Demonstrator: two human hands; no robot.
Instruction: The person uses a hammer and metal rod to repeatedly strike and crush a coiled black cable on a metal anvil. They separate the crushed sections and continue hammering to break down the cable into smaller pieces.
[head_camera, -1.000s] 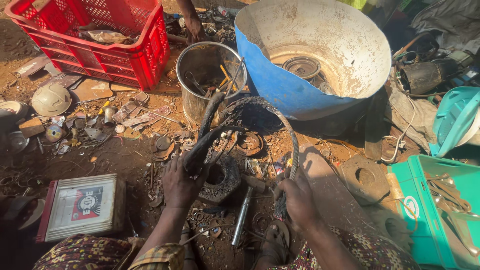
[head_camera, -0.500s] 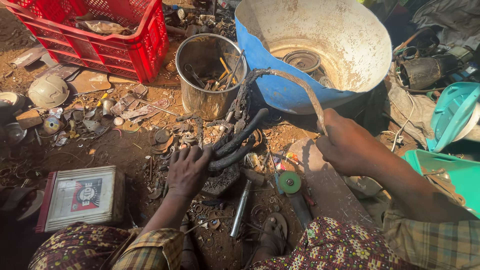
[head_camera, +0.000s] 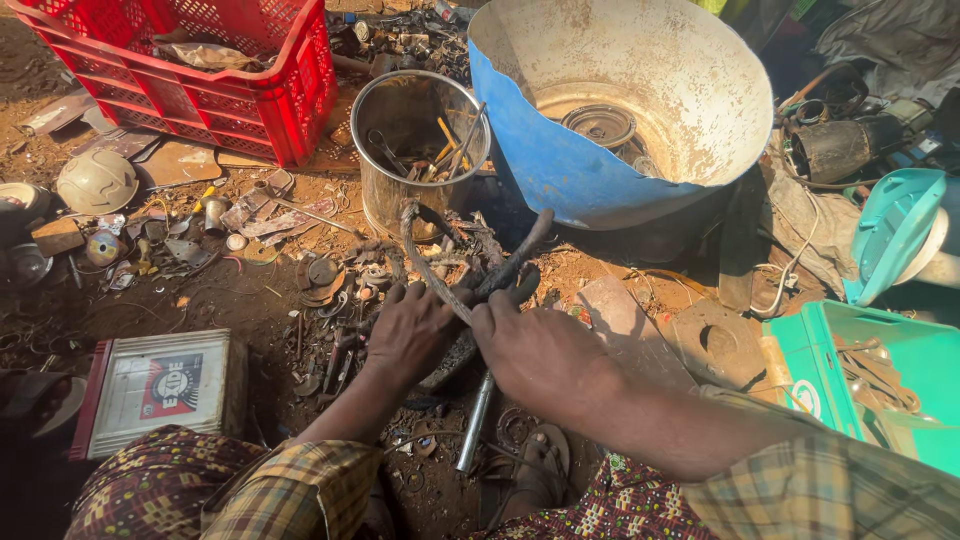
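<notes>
head view: right hand (head_camera: 545, 355) came back from raised strap end, joined left hand (head_camera: 415, 330); both closed on bent metal strap (head_camera: 420, 255) over scrap pile (head_camera: 330, 290), before steel bucket (head_camera: 415, 150).

Both hands (head_camera: 480, 345) cover the black rubber piece's (head_camera: 515, 265) lower end; red crate (head_camera: 200, 70) cut off at top edge.

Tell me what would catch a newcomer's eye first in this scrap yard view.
The big blue tub at upper right, tipped so its pale inside shows, and the red crate at upper left stand out first. In the middle, the left hand and right hand meet on a dark bent strip, in front of a metal bucket of scrap.
</notes>
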